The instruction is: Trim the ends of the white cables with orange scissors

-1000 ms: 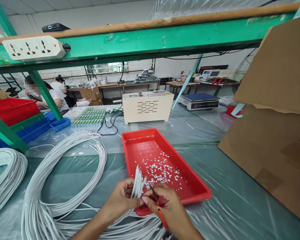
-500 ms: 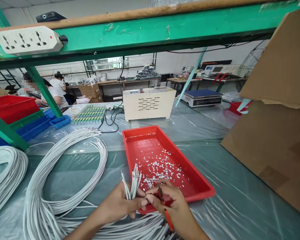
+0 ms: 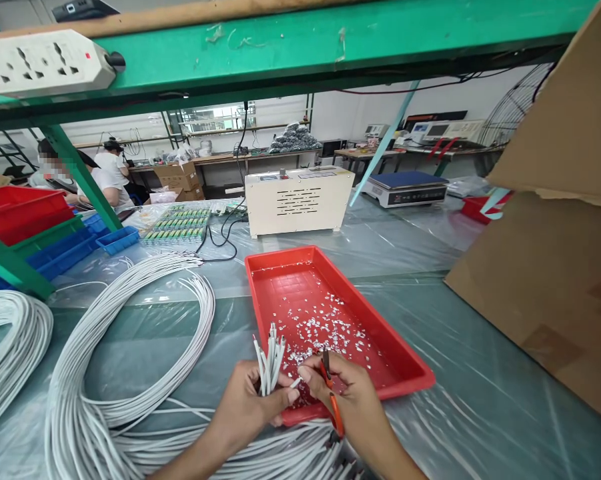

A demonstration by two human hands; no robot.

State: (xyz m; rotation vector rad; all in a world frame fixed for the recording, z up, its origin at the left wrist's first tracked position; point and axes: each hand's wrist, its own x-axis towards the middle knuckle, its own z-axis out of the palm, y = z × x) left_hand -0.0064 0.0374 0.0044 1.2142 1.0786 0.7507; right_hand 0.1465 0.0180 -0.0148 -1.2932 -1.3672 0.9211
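Observation:
A small bunch of white cables [image 3: 270, 363] stands up out of my left hand [image 3: 254, 399], which is closed around it near the cut ends. One cable end pokes out to the right between that hand's thumb and finger. My right hand [image 3: 347, 387] has its thumb and finger at this end, with orange-handled pliers or cutters [image 3: 336, 415] lodged in the same hand. Both hands are over the near edge of a red tray [image 3: 385, 327], which holds many small silvery-white scraps [image 3: 325, 330]. More white cables [image 3: 260, 457] run beneath my wrists.
Coiled white cables [image 3: 75, 373] lie at the left. A beige machine [image 3: 297, 207] stands behind the tray, with a scale [image 3: 405, 190] to its right. Cardboard [image 3: 540, 293] rises on the right, and a green beam [image 3: 280, 50] crosses overhead. Two people sit in the left background.
My hands have drawn slightly apart, and a cable end now shows between them. The right hand has shifted a little right and up with the orange-handled tool. The view has tilted slightly.

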